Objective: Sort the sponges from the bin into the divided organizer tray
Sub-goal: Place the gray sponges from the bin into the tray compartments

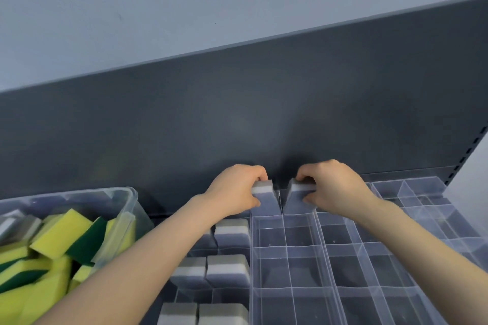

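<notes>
My left hand [235,191] grips a grey and white sponge [264,198] at the far end of the clear divided organizer tray [290,245]. My right hand [333,187] grips a second grey and white sponge [298,198] just to the right of it. Both sponges stand tilted in neighbouring back compartments, apart from each other. The tray's left column holds several grey and white sponges [232,232] in pairs. At the left, a clear bin [126,203] holds several yellow and green sponges [60,232].
A dark grey shelf back panel [237,126] rises right behind the tray and bin. More clear divided trays [427,208] extend to the right. A perforated shelf upright [467,155] stands at the far right.
</notes>
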`<state>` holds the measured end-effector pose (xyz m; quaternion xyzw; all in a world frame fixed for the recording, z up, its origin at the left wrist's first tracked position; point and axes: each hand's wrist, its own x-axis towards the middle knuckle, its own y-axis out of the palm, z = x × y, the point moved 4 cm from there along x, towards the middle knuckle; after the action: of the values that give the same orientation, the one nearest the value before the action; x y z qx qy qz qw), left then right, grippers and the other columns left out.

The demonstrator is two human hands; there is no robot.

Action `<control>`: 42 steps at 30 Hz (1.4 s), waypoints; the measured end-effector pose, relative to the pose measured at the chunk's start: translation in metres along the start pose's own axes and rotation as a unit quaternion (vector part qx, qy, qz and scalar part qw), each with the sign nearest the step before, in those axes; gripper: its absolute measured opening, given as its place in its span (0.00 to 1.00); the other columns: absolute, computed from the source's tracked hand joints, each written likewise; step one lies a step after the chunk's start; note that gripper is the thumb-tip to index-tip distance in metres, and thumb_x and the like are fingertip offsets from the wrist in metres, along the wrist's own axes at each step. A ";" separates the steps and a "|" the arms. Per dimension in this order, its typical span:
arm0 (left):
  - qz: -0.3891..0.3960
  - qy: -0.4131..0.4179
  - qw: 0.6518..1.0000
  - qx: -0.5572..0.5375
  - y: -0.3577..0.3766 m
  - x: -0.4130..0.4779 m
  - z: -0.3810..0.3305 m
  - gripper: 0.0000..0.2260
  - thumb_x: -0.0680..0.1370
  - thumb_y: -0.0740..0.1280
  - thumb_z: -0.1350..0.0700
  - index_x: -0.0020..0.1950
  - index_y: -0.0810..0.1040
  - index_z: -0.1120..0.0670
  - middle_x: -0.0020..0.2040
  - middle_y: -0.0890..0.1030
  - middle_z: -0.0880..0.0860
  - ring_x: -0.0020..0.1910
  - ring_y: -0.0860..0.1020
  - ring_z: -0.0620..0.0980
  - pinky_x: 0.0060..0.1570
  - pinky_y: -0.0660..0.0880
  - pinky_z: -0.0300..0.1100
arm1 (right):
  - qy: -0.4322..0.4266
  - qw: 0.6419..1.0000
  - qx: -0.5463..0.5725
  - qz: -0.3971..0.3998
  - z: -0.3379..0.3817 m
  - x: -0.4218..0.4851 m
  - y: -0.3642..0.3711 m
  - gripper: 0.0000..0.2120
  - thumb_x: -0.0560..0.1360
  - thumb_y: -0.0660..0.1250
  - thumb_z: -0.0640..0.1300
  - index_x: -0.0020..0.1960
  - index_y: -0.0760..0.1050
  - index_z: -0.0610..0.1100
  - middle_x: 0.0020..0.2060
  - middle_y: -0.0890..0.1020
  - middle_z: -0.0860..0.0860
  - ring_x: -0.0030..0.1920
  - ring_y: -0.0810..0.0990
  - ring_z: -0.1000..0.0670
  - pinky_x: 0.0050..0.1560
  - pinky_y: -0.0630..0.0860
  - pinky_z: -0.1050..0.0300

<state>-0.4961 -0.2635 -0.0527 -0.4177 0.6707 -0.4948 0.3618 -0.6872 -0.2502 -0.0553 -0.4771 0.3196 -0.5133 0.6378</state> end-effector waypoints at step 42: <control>-0.111 -0.078 0.991 0.020 -0.027 -0.075 0.073 0.12 0.74 0.68 0.49 0.56 0.78 0.41 0.51 0.79 0.38 0.48 0.77 0.37 0.46 0.74 0.38 | -0.053 0.998 0.004 -0.033 0.045 -0.005 0.021 0.22 0.75 0.66 0.47 0.68 0.69 0.53 0.62 0.76 0.56 0.62 0.73 0.51 0.56 0.74 0.56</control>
<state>-0.3962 -0.2249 -0.0393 -0.5197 0.5800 -0.5107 0.3643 -0.6405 -0.2325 -0.0604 -0.5111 0.2671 -0.5095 0.6386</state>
